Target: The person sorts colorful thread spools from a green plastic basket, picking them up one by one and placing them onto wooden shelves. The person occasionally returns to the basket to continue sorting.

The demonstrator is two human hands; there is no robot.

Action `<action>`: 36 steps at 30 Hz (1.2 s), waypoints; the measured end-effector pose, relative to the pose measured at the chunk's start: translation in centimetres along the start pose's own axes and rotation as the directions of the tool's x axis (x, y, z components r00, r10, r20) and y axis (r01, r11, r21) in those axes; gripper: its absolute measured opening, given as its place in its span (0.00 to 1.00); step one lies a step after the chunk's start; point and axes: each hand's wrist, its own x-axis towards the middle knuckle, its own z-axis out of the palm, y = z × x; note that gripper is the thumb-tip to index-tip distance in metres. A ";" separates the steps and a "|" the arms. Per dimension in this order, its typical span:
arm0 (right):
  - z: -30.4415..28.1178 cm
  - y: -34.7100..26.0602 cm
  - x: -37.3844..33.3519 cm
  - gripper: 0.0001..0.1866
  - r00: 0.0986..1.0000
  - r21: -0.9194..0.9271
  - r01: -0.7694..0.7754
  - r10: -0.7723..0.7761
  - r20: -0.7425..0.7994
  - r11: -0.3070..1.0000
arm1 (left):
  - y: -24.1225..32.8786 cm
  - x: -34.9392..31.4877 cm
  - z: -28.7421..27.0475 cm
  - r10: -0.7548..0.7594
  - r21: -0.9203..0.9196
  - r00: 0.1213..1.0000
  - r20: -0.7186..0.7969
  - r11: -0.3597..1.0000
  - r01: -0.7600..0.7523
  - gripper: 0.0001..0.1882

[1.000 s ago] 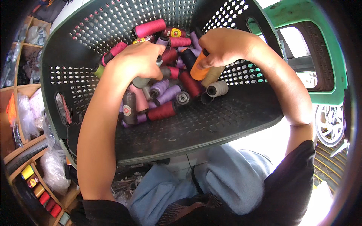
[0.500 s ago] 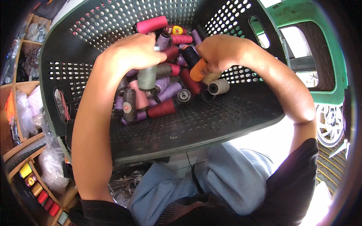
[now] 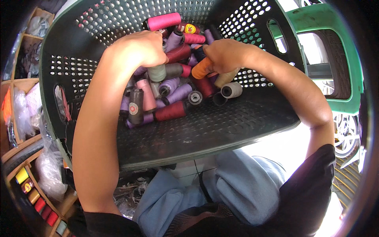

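Note:
A dark green perforated plastic basket [image 3: 205,134] stands before me with many thread spools heaped inside. My left hand [image 3: 144,49] reaches down into the heap, its fingers closed at the top of a grey-green thread spool [image 3: 157,73]; the fingertips are mostly hidden. On the right side, my right hand [image 3: 227,55] curls against an orange thread spool [image 3: 202,68], with a beige spool [image 3: 226,78] just below. Around them lie a dark red spool [image 3: 170,111], a pink spool [image 3: 147,94], a black spool [image 3: 136,106], a purple spool [image 3: 179,94] and a magenta spool [image 3: 164,20].
A green plastic stool [image 3: 351,59] is beyond the basket on the right, above a white spoked wheel [image 3: 345,136]. Wooden shelves [image 3: 25,87] at the left hold plastic bags [image 3: 51,173] and more spools [image 3: 39,204]. My legs are below the basket's near rim.
The grey-green spool has moved up and turned, with my left hand over it. The orange spool has shifted slightly left and up with my right hand. The view has shifted a little.

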 end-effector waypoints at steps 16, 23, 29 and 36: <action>0.0 1.3 1.3 0.19 0.999 0.155 0.047 -0.044 -0.024 0.987 | -0.9 -0.1 -0.1 0.141 -0.017 0.938 -0.317 0.988 -0.154 0.22; -0.7 1.1 1.0 0.23 1.000 0.000 0.011 -0.011 -0.027 1.000 | 1.0 -1.8 -1.3 0.149 -0.045 0.840 -0.522 0.978 -0.202 0.16; -1.2 1.0 0.9 0.22 0.996 -0.006 0.028 -0.028 -0.089 1.000 | 1.5 -2.1 -2.1 0.118 -0.148 0.858 -0.500 0.964 -0.219 0.19; -2.3 1.3 1.1 0.21 0.884 -0.021 0.109 -0.107 -0.454 0.994 | 0.2 -1.2 -0.7 0.208 0.011 0.779 -0.592 0.968 -0.250 0.27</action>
